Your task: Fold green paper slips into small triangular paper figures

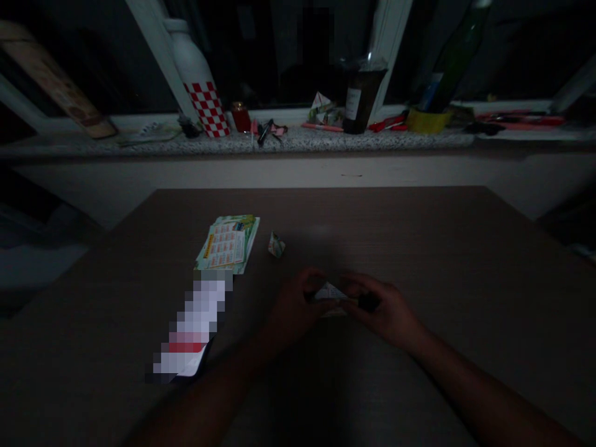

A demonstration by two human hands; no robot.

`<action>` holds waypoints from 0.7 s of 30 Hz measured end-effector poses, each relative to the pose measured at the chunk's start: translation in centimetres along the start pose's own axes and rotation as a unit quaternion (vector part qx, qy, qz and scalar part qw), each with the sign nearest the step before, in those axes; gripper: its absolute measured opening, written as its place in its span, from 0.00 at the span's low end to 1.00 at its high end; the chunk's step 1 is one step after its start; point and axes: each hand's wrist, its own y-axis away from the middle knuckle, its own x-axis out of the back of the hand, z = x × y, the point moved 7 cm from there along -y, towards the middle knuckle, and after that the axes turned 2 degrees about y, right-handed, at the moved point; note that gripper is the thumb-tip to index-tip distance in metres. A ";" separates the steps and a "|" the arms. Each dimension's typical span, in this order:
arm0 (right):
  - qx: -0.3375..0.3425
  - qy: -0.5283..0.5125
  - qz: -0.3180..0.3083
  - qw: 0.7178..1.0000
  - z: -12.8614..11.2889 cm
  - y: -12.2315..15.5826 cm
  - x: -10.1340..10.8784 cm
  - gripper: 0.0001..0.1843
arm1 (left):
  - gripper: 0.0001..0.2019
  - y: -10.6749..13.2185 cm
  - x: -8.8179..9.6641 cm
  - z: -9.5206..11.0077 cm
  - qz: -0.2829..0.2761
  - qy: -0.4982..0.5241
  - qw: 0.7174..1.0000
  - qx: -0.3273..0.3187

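Both hands meet low over the table around a small piece of folded paper (329,290) with a pointed top and faint print. My left hand (298,302) pinches its left side, thumb along the lower edge. From the other side my right hand (382,304) curls round, its thumb and fingers closed on the paper's right part. The fingers cover much of the paper, and the dim light blurs its folds. A small folded paper piece (276,246) stands on the table beyond my left hand. Left of it lies a stack of printed paper sheets (228,245).
A phone with a blurred screen (195,323) lies left of my left forearm. Along the stone windowsill (298,144) stand a red-checked white bottle (205,93), a small red jar (241,117), a lidded drink cup (361,99), yellow tape (426,121) and a green bottle (460,53).
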 end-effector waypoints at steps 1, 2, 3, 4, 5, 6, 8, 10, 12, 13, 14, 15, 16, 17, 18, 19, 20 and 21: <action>-0.008 -0.011 0.011 1.000 0.1 0.0 0.0 0.23 | 0.20 0.0 0.1 0.0 0.001 0.011 1.000 0.000; -0.019 -0.022 0.022 0.999 0.3 -0.1 0.0 0.23 | 0.20 0.0 0.3 -0.1 0.003 0.019 1.000 0.002; -0.030 -0.035 0.035 0.998 0.4 -0.1 0.1 0.22 | 0.20 -0.1 0.4 -0.2 0.004 0.025 1.000 0.005; -0.043 -0.051 0.046 0.997 0.5 -0.1 0.1 0.21 | 0.21 -0.2 0.5 -0.3 0.003 0.029 1.000 0.010; -0.058 -0.068 0.056 0.994 0.6 -0.1 0.2 0.20 | 0.22 -0.3 0.5 -0.5 0.001 0.033 0.999 0.015; -0.072 -0.086 0.062 0.992 0.7 -0.2 0.2 0.20 | 0.22 -0.4 0.5 -0.6 -0.004 0.039 0.999 0.019; -0.102 -0.118 0.072 0.985 0.8 -0.2 0.2 0.20 | 0.23 -0.5 0.4 -0.9 -0.017 0.056 0.998 0.027; -0.134 -0.146 0.074 0.977 1.1 -0.1 0.1 0.22 | 0.23 -0.6 0.2 -1.2 -0.034 0.083 0.995 0.031; -0.158 -0.169 0.073 0.970 1.3 -0.1 0.1 0.25 | 0.22 -0.7 0.1 -1.3 -0.042 0.104 0.993 0.030; -0.164 -0.178 0.073 0.968 1.3 -0.1 0.2 0.27 | 0.21 -0.7 0.1 -1.3 -0.042 0.110 0.993 0.030; -0.164 -0.186 0.072 0.966 1.3 0.0 0.2 0.27 | 0.20 -0.7 0.1 -1.3 -0.041 0.113 0.992 0.031; -0.162 -0.191 0.072 0.966 1.2 0.0 0.3 0.27 | 0.20 -0.7 0.2 -1.3 -0.039 0.115 0.992 0.034; -0.157 -0.194 0.070 0.966 1.2 0.0 0.3 0.25 | 0.19 -0.6 0.2 -1.3 -0.036 0.119 0.991 0.038; -0.150 -0.195 0.069 0.967 1.1 0.0 0.4 0.24 | 0.19 -0.6 0.3 -1.2 -0.035 0.123 0.991 0.042; -0.144 -0.195 0.068 0.968 1.0 0.0 0.4 0.23 | 0.19 -0.5 0.3 -1.1 -0.034 0.123 0.991 0.045; -0.140 -0.195 0.068 0.968 1.0 0.0 0.4 0.22 | 0.18 -0.4 0.2 -0.9 -0.037 0.116 0.991 0.047; -0.138 -0.195 0.069 0.969 1.0 0.0 0.4 0.22 | 0.16 -0.2 0.2 -0.8 -0.042 0.102 0.993 0.050; -0.137 -0.197 0.069 0.968 1.1 0.0 0.3 0.23 | 0.14 -0.1 0.1 -0.7 -0.049 0.083 0.994 0.055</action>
